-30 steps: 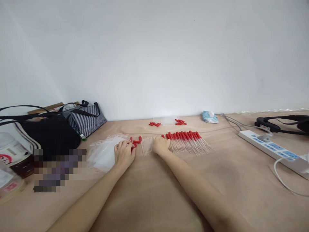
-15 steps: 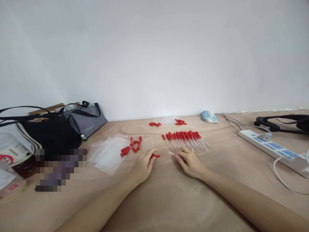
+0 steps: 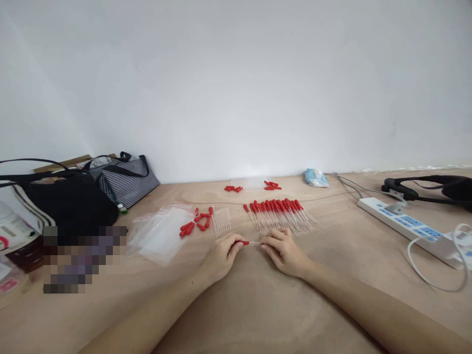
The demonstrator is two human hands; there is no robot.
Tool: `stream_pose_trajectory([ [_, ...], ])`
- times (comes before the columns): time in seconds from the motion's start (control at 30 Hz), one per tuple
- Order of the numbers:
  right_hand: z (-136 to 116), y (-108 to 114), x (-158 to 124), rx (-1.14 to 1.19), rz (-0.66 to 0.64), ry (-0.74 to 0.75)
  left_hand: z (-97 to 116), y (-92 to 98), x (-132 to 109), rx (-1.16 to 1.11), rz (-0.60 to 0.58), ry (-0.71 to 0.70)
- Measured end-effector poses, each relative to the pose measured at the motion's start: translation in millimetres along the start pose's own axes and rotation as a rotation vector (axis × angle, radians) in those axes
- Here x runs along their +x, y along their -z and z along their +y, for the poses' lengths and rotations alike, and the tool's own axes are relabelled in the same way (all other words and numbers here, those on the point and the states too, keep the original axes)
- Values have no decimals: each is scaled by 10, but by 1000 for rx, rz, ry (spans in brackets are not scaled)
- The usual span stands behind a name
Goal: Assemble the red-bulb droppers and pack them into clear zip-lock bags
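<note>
Between finger and thumb, my left hand [image 3: 223, 253] pinches a red rubber dropper bulb [image 3: 245, 243]. My right hand [image 3: 283, 251] is closed on a thin clear glass tube [image 3: 254, 242], whose end meets the mouth of the bulb; how deep it sits inside I cannot tell. Just beyond my right hand lies a row of droppers with red bulbs [image 3: 275, 205], their tubes pointing toward me. Beyond my left hand are several bare glass tubes [image 3: 221, 220] side by side. Loose red bulbs [image 3: 187, 228] lie to their left.
Clear zip bags [image 3: 162, 241] are spread at the left, near a black bag [image 3: 73, 206] and a striped bag [image 3: 129, 182]. More bulbs [image 3: 272, 185] and tubes lie by the wall. At right are a power strip [image 3: 409, 223], a blue tissue pack [image 3: 315, 178] and a black headset [image 3: 424, 191].
My hands have come closer together. The glass tube in my right hand, apart from the bulb before, now meets the bulb's open end. The view has shifted slightly.
</note>
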State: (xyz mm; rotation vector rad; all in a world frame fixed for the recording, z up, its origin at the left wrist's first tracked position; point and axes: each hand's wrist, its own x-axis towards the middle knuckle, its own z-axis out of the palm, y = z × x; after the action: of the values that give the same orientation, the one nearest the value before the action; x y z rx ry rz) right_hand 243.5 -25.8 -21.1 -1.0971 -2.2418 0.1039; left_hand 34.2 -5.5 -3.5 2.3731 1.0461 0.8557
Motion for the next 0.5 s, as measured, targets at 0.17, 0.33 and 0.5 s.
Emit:
stream_pose_trajectory([
  [0.17, -34, -6, 16, 20, 4, -2, -5, -14, -5, -63, -12, -8],
  [0.33, -61, -11, 30, 40, -29, 29, -4, -2, -7, -72, -13, -34],
  [0.5, -52, 27, 49, -13, -99, 84, 25, 21, -20, -44, -13, -30],
])
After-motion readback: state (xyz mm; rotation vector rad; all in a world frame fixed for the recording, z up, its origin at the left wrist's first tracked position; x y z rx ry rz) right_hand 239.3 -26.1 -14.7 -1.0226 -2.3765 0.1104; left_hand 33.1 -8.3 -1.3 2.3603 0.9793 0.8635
